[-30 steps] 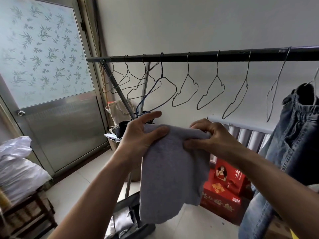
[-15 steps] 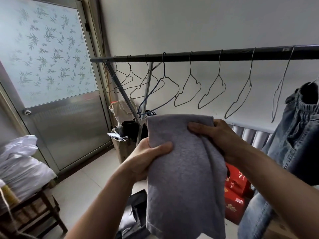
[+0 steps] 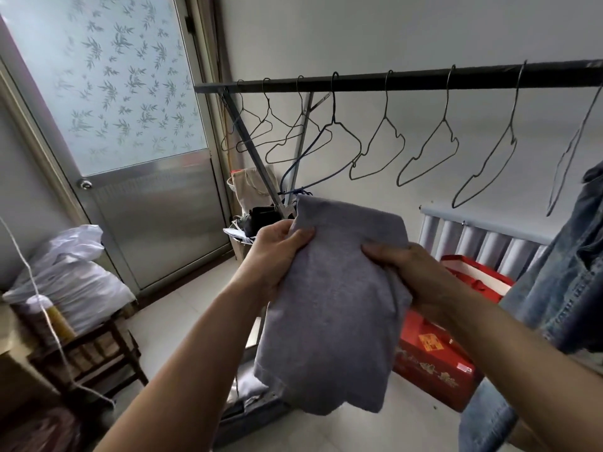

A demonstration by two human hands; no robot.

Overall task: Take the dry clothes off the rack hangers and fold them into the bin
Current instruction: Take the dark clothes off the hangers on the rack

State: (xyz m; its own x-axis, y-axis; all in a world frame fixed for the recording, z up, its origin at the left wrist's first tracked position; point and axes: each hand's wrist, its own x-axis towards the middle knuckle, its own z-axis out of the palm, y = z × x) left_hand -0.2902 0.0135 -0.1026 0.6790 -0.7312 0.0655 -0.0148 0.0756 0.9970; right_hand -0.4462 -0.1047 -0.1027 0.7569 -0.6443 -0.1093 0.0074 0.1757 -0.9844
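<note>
A folded grey garment [image 3: 329, 314] hangs in front of me, held at chest height. My left hand [image 3: 274, 256] pinches its upper left edge with the thumb on the front. My right hand [image 3: 411, 275] grips its right side, fingers curled behind the cloth. Above runs the dark rack bar [image 3: 408, 81] with several bare wire hangers [image 3: 375, 151]. Blue denim clothes [image 3: 554, 288] hang at the right end of the rack. Below the garment sits a dark bin [image 3: 248, 415] holding folded light clothes, mostly hidden by the grey cloth.
Red gift boxes [image 3: 434, 360] stand on the floor under the rack, before a white radiator [image 3: 483, 236]. A frosted-glass door [image 3: 130, 141] is at left. White bags [image 3: 65, 275] lie on a wooden stool [image 3: 91, 357]. A cloth bag [image 3: 251, 187] leans in the corner.
The garment has come lower and tilted, its top corner now leaning left. My left hand moved up to the top left edge; my right hand slid down the right side.
</note>
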